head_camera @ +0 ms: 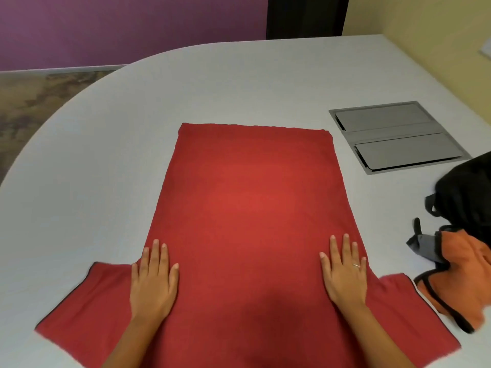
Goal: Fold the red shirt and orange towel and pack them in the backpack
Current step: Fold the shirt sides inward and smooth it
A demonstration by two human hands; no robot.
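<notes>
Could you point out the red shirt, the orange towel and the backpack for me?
red shirt (252,197): head view, middle of the spread-out body.
orange towel (459,277): head view, its crumpled orange middle.
backpack (467,189): head view, black side at the frame's right edge.

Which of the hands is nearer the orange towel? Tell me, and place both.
Right. The right hand lies flat on the red shirt near its right sleeve, a short way from the orange towel. The left hand presses the shirt's far left side.

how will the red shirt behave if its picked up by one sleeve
The red shirt lies thin and flat on the table, so it will probably hang limp and lose its shape. It looks light. Lifting with both hands seems safer than with one.
</notes>
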